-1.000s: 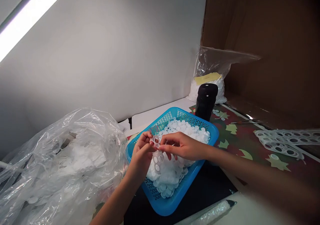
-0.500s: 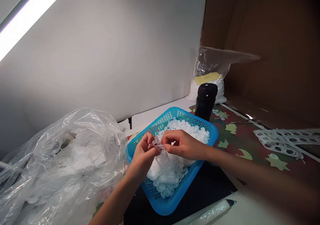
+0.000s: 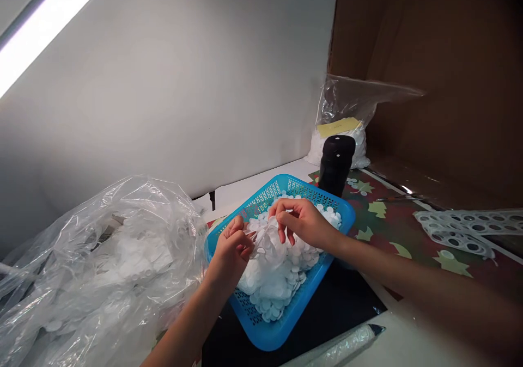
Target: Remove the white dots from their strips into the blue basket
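A blue plastic basket (image 3: 267, 337) holds a heap of small white discs (image 3: 269, 301). Over the heap, my left hand (image 3: 233, 247) is closed, pinching one end of a thin translucent white plastic strip (image 3: 261, 235). The fingertips of my right hand (image 3: 301, 222) pinch the strip's other end, at a whitish rounded bit; its lower fingers hang loosely over the discs. The strip's exact shape is blurred and partly hidden by the fingers.
A large clear plastic bag (image 3: 134, 258) of white pieces lies at left. Behind the basket stand a black bottle (image 3: 337, 165) and a clear bag with a yellow label (image 3: 339, 127). Right lies a punched plastic sheet (image 3: 469, 225). A wrapped pointed item (image 3: 347, 345) lies in front.
My hands have moved apart, the right one up and slightly away, the left one a little leftward. The plastic strip between them looks more stretched out. The basket has barely shifted in view.
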`<state>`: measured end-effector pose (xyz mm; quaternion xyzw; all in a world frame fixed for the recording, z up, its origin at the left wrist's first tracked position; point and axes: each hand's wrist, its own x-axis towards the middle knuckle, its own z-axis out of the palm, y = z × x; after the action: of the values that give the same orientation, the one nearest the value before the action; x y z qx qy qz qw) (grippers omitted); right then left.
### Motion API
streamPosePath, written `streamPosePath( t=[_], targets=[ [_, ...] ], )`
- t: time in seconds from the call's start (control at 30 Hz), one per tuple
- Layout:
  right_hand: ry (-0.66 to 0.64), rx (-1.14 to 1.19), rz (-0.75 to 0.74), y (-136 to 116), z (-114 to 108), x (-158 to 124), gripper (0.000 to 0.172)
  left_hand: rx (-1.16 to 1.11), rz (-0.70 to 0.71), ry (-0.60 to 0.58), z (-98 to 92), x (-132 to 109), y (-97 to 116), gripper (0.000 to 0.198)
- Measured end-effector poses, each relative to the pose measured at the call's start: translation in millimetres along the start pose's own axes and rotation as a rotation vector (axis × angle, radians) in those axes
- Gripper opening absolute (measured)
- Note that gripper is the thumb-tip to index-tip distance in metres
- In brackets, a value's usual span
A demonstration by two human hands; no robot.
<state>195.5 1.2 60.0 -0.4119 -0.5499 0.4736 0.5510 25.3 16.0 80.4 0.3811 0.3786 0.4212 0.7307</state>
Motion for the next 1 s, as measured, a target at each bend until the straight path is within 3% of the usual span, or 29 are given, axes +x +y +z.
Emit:
streamPosePath(
  t=[0.2,0.3,0.57,1.0],
  targets=[
    [0.186,0.000,-0.024,1,-9,9,0.026,0.058,0.021,0.127,-2.4,1,3,0.030],
    [0.116,-0.045,-0.054,-2,-4,5,0.031,0.031,-0.015,0.076,-2.7,0,2,0.028],
    [-0.298,-0.322,-0.176,-7,6,-7,0.019,0.044,-0.149,-0.144,0.4,-5,1,0.028],
    [-0.224,-0.484,-0.208,-3,7,-8,0.006,0.165,-0.106,-0.212,-1.4,-3,-1,0.025]
  ],
)
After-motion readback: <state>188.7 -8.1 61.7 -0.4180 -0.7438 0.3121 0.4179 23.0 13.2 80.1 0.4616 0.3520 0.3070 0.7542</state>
